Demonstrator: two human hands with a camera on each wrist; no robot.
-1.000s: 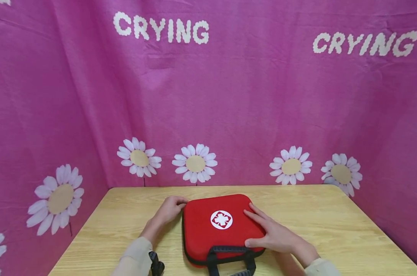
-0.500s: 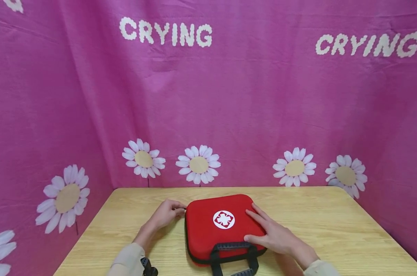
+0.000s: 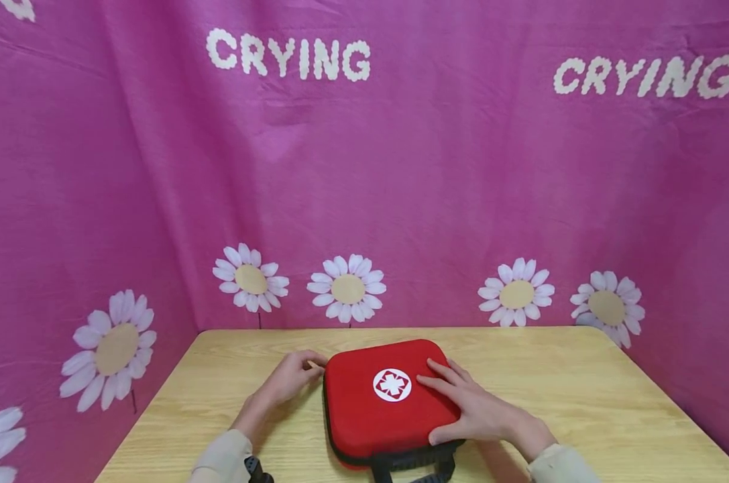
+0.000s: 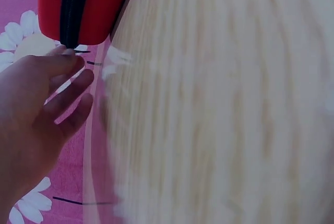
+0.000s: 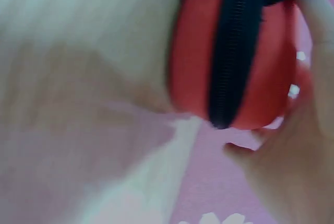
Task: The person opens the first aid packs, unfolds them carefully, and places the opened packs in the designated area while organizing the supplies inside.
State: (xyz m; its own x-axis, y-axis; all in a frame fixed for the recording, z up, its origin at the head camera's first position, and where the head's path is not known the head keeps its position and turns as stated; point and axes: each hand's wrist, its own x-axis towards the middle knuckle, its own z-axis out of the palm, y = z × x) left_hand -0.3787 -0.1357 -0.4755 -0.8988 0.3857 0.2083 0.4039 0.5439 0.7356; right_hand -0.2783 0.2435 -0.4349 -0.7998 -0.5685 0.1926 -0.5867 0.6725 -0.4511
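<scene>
Place: small cloth-screened work booth; the kind of building or room around it cannot be told. Enclosure: magenta fabric (image 3: 400, 168), hung beyond the left hand (image 3: 292, 377) and right hand (image 3: 477, 408) and down the outer side of each, folds and creases showing. Print: cream lettering (image 3: 288, 55) reading CRYING, high above the left hand, the word repeated high and to the right of the right hand; white daisies (image 3: 348, 288) with pale yellow centres, in a row beyond the hands, larger ones to the left of the left hand. Furniture: desk (image 3: 593, 402), pale wood-grain top, far corners rounded, beneath both hands, its far edge close against the fabric.
</scene>
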